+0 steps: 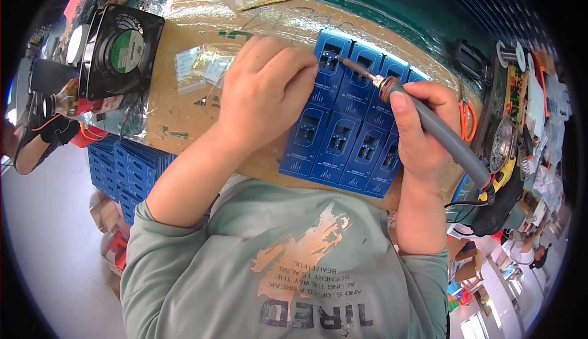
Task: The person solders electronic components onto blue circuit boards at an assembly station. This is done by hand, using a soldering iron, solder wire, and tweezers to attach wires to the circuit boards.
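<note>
Blue circuit-board panel lies at two o'clock; by its eleven-o'clock corner the left hand pinches, on what I cannot tell. Right hand grips the soldering iron. Bare cardboard opens toward nine o'clock.

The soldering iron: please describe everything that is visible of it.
The soldering iron has a grey, plastic-looking handle, a reddish-brown collar, a metallic sleeve and a thin brownish shaft. A cable leaves its rear end. Held in the right-hand grip, it slants up-left over the blue boards; whether its tip touches them is unclear.
</note>
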`<state>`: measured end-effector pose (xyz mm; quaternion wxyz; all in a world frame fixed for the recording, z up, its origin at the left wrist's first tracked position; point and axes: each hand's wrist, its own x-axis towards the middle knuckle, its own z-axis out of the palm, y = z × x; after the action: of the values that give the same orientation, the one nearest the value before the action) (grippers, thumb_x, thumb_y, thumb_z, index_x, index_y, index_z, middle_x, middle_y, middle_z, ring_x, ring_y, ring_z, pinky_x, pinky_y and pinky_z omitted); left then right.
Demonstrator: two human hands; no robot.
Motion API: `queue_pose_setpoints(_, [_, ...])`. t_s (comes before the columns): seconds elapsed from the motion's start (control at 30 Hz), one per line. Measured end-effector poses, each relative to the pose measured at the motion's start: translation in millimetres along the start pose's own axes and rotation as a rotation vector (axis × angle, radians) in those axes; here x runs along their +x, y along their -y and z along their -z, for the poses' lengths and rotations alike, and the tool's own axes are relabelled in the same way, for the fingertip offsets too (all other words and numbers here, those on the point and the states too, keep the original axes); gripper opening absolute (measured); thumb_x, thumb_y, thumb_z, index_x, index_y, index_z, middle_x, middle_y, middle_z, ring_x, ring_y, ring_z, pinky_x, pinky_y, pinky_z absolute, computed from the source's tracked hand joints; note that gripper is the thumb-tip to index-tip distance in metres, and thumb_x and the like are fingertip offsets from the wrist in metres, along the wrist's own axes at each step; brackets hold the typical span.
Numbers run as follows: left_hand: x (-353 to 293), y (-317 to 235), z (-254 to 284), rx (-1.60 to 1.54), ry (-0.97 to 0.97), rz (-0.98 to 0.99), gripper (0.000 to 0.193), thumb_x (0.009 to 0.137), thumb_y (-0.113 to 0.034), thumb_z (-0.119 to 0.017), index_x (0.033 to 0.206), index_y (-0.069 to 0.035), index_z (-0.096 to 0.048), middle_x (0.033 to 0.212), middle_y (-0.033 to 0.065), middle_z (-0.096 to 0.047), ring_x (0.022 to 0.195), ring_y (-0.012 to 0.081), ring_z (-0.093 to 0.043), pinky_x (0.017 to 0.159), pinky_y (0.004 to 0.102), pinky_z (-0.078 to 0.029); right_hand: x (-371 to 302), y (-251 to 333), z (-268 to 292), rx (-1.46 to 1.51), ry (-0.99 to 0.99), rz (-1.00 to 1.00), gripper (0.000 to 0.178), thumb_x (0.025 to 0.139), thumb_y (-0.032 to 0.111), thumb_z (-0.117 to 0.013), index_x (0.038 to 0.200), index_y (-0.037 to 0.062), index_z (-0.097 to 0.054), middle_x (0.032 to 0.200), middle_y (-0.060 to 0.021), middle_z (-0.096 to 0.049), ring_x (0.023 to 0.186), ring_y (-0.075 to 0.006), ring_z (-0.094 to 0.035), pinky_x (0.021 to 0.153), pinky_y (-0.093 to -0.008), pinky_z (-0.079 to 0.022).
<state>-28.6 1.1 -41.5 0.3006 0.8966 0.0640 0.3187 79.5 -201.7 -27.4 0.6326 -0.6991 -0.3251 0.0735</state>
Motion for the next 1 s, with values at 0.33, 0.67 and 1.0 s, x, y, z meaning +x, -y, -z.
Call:
queue_pose_setpoints(0.33, [0.9, 0.3, -1.3, 0.028, 0.015, -0.006, 0.013, 0.075, -0.004, -0.073, 0.087, -0.009, -0.069, 0.082, 0.0044, -0.063, 0.075, 0.0263, -0.059, 0.068, 0.0351, -0.049, -0.5, -1.7, 2.5, -0.063, 0.028, 0.029, 0.027, 0.084, 0.009, -0.081, 0.1, 0.0015, -0.061, 0.088, -0.0044, -0.061, 0.074, -0.0091, -0.057, 0.064, -0.0217, -0.046])
queue_pose_setpoints(0.67, [-1.2, 2.1, 0.7, -0.008, -0.013, 0.029, 0.014, 0.073, -0.002, -0.071, 0.085, -0.009, -0.068, 0.079, 0.0048, -0.062, 0.074, 0.0262, -0.059, 0.068, 0.0352, -0.049, 0.6, 2.8, 2.5, -0.081, 0.061, 0.05, 0.031, 0.084, 0.012, -0.083, 0.103, 0.0025, -0.06, 0.085, -0.004, -0.064, 0.071, -0.0087, -0.059, 0.063, -0.0212, -0.046])
queue_pose_setpoints(1.0, [0.8, 2.3, 2.0, 0.027, 0.015, 0.001, 0.012, 0.073, -0.002, -0.072, 0.083, -0.009, -0.068, 0.078, 0.0047, -0.061, 0.073, 0.0264, -0.059, 0.067, 0.0356, -0.049, 3.6, 6.0, 0.1, -0.161, 0.073, 0.044, 0.031, 0.081, 0.017, -0.085, 0.098, 0.0032, -0.063, 0.076, -0.0053, -0.07, 0.065, -0.0116, -0.065, 0.059, -0.0232, -0.05])
